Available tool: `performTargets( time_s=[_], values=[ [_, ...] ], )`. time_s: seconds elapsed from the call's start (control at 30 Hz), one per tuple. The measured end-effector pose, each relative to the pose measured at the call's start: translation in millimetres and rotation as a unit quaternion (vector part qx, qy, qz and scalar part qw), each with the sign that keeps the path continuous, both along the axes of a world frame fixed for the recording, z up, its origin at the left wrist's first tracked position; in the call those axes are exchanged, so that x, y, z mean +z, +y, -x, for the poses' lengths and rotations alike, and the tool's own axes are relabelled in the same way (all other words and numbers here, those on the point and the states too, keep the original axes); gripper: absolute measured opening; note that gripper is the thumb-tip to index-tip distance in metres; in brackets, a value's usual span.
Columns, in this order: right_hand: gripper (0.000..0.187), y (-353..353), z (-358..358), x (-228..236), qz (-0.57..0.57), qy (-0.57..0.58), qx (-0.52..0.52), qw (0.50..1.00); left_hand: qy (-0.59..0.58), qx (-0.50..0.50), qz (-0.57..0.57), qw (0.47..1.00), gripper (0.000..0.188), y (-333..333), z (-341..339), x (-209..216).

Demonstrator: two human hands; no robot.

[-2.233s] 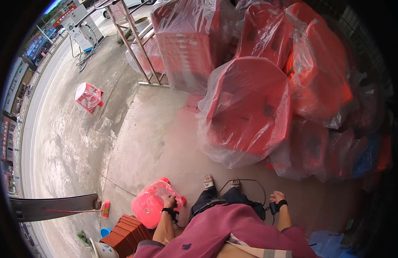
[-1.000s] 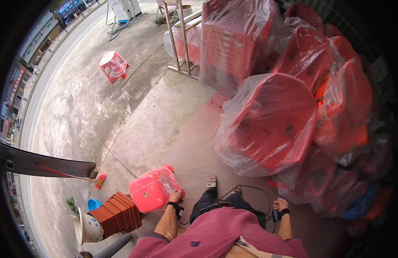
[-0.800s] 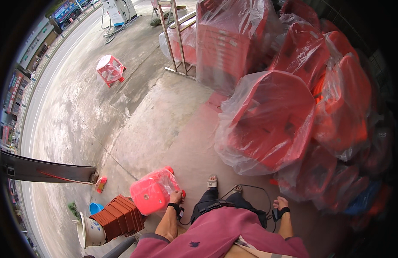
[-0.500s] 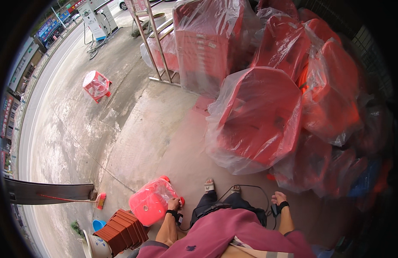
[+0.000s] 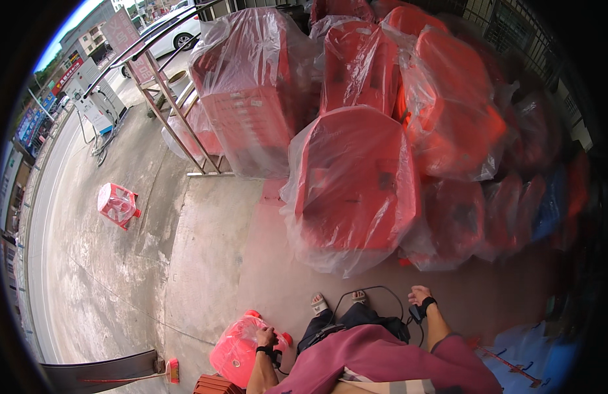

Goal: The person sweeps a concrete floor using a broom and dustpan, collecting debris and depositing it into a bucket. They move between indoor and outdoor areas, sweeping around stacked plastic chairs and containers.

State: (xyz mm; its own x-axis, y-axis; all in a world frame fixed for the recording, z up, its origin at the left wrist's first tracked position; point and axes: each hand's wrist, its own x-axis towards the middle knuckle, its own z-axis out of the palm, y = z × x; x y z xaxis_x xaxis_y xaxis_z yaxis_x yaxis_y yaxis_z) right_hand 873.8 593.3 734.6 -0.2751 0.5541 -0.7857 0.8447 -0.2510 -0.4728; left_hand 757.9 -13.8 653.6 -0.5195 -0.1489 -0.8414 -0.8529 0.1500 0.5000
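A pink-red plastic stool (image 5: 233,354) in clear wrap is at my left side, its red feet showing past the seat. My left hand (image 5: 267,337) is closed at its edge, gripping the wrapped stool; the exact hold is partly hidden under the fingers. Out to my right, my right hand (image 5: 419,295) hangs with its fingers loosely curled and nothing visible in them. Both wrists wear black straps, and a black cable (image 5: 390,292) loops in front of my legs.
Large red plastic chairs (image 5: 356,184) in clear bags are stacked ahead and to the right. Another wrapped red stool (image 5: 118,205) stands on the concrete at the left. A metal frame (image 5: 176,125), a broom (image 5: 173,371) and brown pots (image 5: 215,385) are also around.
My view has turned toward the right and up, so the chair stacks appear further left. The stool at my left hand is slightly closer to my legs. The right hand stays raised at my side.
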Motion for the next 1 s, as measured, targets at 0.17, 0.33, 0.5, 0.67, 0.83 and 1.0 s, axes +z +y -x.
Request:
performTargets(
  time_s=[0.17,0.33,0.5,0.67,0.83,1.0],
  values=[
    [0.031,0,-11,-2,0.012,0.024,-0.015,1.000,0.044,-0.094,0.020,0.994,0.029,14,25,11],
    [0.030,12,-30,-6,0.008,0.016,-0.038,0.999,0.041,-0.152,0.020,0.987,0.031,55,81,18],
    [0.027,25,-60,-15,0.016,-0.011,-0.082,0.996,0.120,-0.212,0.007,0.970,0.033,121,158,34],
    [0.027,42,-75,-22,0.035,-0.012,-0.091,0.995,0.216,-0.255,0.056,0.941,0.038,189,229,47],
    [0.027,61,-68,-33,0.015,-0.041,-0.099,0.994,0.337,-0.305,0.213,0.865,0.050,240,293,45],
    [0.023,80,-65,-40,0.019,0.028,-0.133,0.991,0.366,-0.303,0.180,0.861,0.059,261,339,42]
  ],
)
